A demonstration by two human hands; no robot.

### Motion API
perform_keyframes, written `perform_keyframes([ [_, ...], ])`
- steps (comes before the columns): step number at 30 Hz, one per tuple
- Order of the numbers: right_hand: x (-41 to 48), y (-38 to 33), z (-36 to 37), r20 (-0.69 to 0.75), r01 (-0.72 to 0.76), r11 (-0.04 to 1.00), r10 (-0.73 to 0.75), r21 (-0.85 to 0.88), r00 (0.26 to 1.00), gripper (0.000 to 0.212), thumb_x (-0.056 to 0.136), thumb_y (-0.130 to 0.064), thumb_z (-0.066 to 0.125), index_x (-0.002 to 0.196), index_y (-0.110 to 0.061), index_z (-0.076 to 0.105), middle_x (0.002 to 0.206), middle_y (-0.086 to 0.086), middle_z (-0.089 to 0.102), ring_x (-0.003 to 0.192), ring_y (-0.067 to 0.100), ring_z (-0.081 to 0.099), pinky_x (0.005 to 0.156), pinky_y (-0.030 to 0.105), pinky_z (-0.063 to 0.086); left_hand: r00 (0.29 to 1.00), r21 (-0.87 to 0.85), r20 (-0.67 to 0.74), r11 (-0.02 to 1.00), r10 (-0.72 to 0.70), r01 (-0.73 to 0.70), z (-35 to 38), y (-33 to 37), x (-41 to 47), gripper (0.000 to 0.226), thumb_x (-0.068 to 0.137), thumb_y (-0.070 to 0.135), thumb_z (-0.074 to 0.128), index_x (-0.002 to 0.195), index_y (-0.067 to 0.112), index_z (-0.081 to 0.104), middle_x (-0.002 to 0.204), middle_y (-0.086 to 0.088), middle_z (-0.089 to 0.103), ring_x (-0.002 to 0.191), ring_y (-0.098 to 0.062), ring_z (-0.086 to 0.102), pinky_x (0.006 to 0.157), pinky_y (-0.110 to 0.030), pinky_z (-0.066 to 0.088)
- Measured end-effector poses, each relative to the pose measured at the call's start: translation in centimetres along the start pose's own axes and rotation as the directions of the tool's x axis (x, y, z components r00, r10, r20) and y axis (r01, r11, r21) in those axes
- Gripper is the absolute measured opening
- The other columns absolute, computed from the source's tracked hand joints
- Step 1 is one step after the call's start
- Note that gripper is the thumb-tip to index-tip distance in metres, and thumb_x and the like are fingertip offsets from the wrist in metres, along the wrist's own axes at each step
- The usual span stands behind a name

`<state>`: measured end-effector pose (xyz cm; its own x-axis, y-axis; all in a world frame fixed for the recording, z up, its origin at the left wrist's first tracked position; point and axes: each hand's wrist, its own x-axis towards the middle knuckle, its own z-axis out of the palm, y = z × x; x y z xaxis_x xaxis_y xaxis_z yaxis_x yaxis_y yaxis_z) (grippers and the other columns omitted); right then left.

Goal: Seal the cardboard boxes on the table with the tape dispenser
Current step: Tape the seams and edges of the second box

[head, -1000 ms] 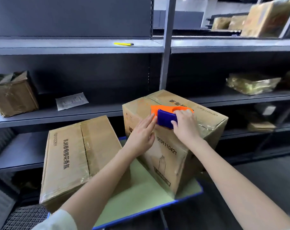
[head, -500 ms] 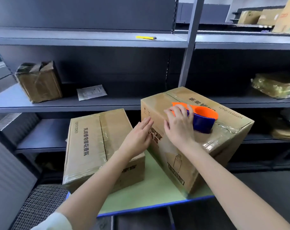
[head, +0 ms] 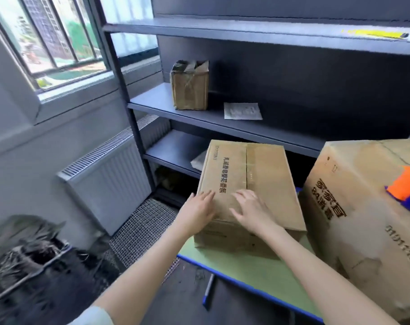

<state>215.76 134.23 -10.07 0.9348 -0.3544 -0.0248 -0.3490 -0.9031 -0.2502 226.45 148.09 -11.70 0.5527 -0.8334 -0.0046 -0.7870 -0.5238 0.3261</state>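
Both hands lie flat on the top of the smaller cardboard box (head: 265,174), which sits on the green table (head: 246,266) with a blue edge. The left hand (head: 199,212) rests at the box's near-left corner, fingers straight and close together, gripping nothing. The right hand (head: 251,212) rests just beside it, fingers straight and slightly spread, over the near end of the centre seam where the 2 top flaps meet; it also holds nothing. Whether tape covers that seam cannot be told.

The tape dispenser (head: 408,186), orange above and dark blue below, lies on top of the larger cardboard box (head: 354,207) at the right of the view. It is partly cut off by the frame edge. It sits well apart from the right hand, off to that hand's right and a little farther away, with no hand touching it. The larger box stands just beside the smaller one on the same table.

Behind the table is dark metal shelving (head: 222,118). One shelf carries a small worn carton (head: 190,90) and a flat white packet (head: 242,110). A yellow object (head: 375,34), blurred, lies on the top shelf. To the left are a white radiator (head: 105,181) and a window (head: 54,38).
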Motion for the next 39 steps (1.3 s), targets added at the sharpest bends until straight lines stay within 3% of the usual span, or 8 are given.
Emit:
perform_keyframes([
  [4,0.8,-0.7,1.9,0.065,-0.001,0.997,0.006,-0.074,0.998,0.061,0.091,-0.055,0.045,0.142,-0.023,0.036,0.151,-0.001,0.030,0.139,0.016,0.022,0.114,0.036,0.015,0.997,-0.119,0.047,0.990,-0.065,0.071,0.8,-1.6,-0.8,0.067,0.091,0.041,0.055,0.145,0.009,0.031,0.158,-0.007,0.011,0.145,-0.024,0.012,0.116,-0.038,0.015],
  [8,0.6,-0.3,2.4,0.125,-0.011,0.995,0.024,-0.102,0.992,0.082,0.083,-0.067,0.046,0.148,-0.025,0.021,0.158,-0.003,0.009,0.145,0.016,0.005,0.117,0.044,0.002,0.977,-0.335,0.152,0.922,-0.151,0.195,1.3,-1.8,-1.0,0.095,0.083,0.034,0.069,0.152,0.017,0.005,0.158,-0.008,-0.006,0.145,-0.019,0.008,0.111,-0.027,0.018],
  [13,0.4,0.3,2.9,0.191,0.043,0.990,-0.017,-0.135,0.981,0.087,0.087,-0.062,0.044,0.151,-0.022,0.001,0.158,0.002,-0.010,0.145,0.018,-0.011,0.117,0.042,-0.007,0.980,-0.411,0.148,0.893,-0.131,0.181,2.2,-2.5,-1.2,0.096,0.087,0.026,0.066,0.151,0.016,-0.005,0.158,-0.005,-0.004,0.145,-0.013,0.000,0.111,-0.022,0.014],
  [22,-0.4,0.4,3.2,0.187,0.121,0.958,-0.072,-0.260,0.980,0.075,0.094,-0.051,0.036,0.150,-0.019,-0.002,0.157,0.010,-0.009,0.145,0.026,-0.009,0.117,0.045,-0.005,0.984,-0.446,0.039,0.879,-0.171,0.170,3.0,-3.2,-1.5,0.090,0.082,0.029,0.071,0.151,0.022,0.013,0.155,0.002,0.022,0.138,-0.015,0.031,0.110,-0.027,0.029],
  [27,-0.5,0.5,2.8,0.129,0.104,0.967,-0.076,-0.231,0.989,0.067,0.097,-0.046,0.034,0.150,-0.022,0.001,0.158,0.008,-0.005,0.145,0.027,-0.006,0.116,0.045,-0.005,0.939,-0.815,0.069,0.524,-0.338,0.248,2.3,-3.0,-1.8,0.078,0.086,0.024,0.067,0.149,0.016,0.022,0.138,0.009,0.042,0.127,-0.010,0.045,0.106,-0.027,0.037],
  [31,-0.8,0.3,2.7,0.122,0.087,0.974,-0.063,-0.208,0.991,0.065,0.098,-0.043,0.033,0.150,-0.021,0.001,0.158,0.008,-0.005,0.145,0.027,-0.006,0.117,0.045,-0.006,0.883,-0.759,0.253,0.485,-0.395,0.434,3.4,-3.5,-2.2,0.088,0.079,0.081,0.017,0.140,0.023,0.045,0.140,0.005,0.047,0.133,-0.018,0.040,0.113,-0.040,0.029],
  [34,-1.4,0.8,2.7,0.077,0.080,0.982,-0.067,-0.172,0.995,0.065,0.098,-0.041,0.035,0.150,-0.019,0.003,0.157,0.008,-0.004,0.145,0.029,-0.003,0.116,0.045,-0.006,0.814,-0.777,0.391,0.320,-0.428,0.542,3.7,-2.4,-1.7,0.070,0.096,0.059,0.009,0.140,0.018,0.043,0.138,-0.001,0.047,0.133,-0.024,0.038,0.113,-0.041,0.027],
  [39,-2.5,2.3,1.0,-0.033,0.034,0.997,-0.036,-0.066,0.999,0.066,0.097,-0.039,0.036,0.149,-0.020,0.001,0.157,0.002,-0.003,0.145,0.022,-0.005,0.114,0.035,-0.009,0.772,-0.733,0.393,0.337,-0.499,0.591,4.7,-1.9,-0.3,0.062,0.099,0.054,0.019,0.142,0.014,0.040,0.144,-0.007,0.043,0.132,-0.026,0.038,0.108,-0.037,0.030],
])
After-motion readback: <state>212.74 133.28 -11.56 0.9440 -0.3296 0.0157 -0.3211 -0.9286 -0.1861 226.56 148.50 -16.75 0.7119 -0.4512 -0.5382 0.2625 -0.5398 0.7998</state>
